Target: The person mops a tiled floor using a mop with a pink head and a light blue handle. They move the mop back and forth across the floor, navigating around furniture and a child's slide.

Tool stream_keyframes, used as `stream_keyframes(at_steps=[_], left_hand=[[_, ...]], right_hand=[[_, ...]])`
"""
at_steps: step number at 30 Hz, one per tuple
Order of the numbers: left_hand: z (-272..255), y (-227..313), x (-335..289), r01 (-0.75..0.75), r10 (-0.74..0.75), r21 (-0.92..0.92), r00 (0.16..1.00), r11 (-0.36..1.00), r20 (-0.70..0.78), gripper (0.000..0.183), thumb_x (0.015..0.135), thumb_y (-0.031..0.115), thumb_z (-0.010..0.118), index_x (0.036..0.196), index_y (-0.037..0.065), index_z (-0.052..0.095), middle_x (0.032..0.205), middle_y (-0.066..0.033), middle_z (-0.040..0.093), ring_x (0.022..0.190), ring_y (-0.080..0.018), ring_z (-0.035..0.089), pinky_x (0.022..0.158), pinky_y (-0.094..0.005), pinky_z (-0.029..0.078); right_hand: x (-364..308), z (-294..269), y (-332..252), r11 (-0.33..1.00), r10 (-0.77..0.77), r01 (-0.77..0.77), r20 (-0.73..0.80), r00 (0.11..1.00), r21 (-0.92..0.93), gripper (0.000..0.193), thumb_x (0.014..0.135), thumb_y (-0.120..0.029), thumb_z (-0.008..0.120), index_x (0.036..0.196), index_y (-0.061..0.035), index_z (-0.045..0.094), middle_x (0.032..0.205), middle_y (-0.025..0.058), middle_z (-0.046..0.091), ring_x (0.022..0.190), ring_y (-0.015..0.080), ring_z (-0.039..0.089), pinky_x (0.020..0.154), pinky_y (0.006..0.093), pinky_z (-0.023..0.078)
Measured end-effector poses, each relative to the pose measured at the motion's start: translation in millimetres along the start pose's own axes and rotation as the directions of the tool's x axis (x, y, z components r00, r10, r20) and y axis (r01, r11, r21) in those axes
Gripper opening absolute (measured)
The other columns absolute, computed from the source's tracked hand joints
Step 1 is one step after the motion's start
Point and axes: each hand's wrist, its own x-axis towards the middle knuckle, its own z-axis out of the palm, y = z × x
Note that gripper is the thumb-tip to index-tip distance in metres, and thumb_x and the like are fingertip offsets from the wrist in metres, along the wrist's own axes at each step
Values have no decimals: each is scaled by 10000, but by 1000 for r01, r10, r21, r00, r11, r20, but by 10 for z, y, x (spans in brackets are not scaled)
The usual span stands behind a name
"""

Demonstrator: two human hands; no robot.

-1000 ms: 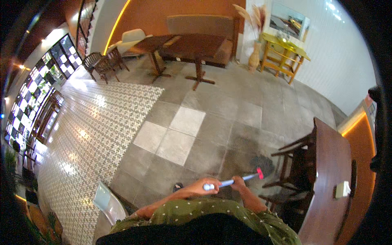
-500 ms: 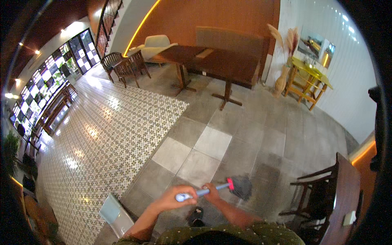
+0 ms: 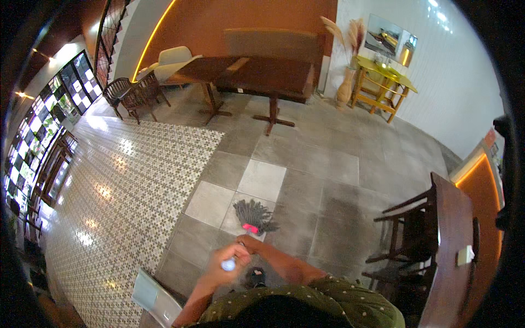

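So the person is standing on the grey tile floor [image 3: 328, 164] with a mop [image 3: 252, 214] out in front of them, and both hands are on the handle. The left hand [image 3: 227, 261] sits at the near end, fingers [image 3: 236, 254] wrapped tight around the pale grip so only the tip pokes out. The right hand [image 3: 252, 241] is further down the handle, closer to the pink collar where the strands attach; it looks curled around the shaft too, but it's partly tucked behind the left one, so how firmly it grips is hard to say. That split grip makes sense for a long handle: one hand steers from the top, the other pushes lower down.

The mop head is a fan of dark grey strands spread flat on the floor, lying across the edge of a lighter tile [image 3: 262, 180] just in front of the person's feet. The handle tilts back toward the body, which looks like why the strands splay away from them.

Around that: a light dustpan-like thing [image 3: 155, 298] near the lower left by the patterned tile area [image 3: 126, 186], a dark wooden chair [image 3: 404, 240] and bench [image 3: 454, 246] on the right, and more dark benches [image 3: 251, 71] plus a yellow side table [image 3: 383, 82] well off at the far wall.
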Motion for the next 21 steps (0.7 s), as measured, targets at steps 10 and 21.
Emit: stream_keyframes(at_steps=[10,21], left_hand=[[1092,64,-564,28,-23,-147,999,989,35,113,929,137,629,976,35,610,880,-47,630,842,-125,600,772,-275,473],[3282,-383,-913,-52,206,-251,737,967,643,223,941,197,658,1085,43,587,947,-53,589,906,-154,573,827,-311,452]], right_hand=[[-2306,-53,200,977,109,-111,-21,994,-180,439,733,-459,758,910,-65,677,892,172,660,855,374,632,756,484,483],[-5418,248,730,814,407,-558,-526,746,-162,268,686,-236,777,772,-77,578,783,162,617,796,379,624,681,459,473]])
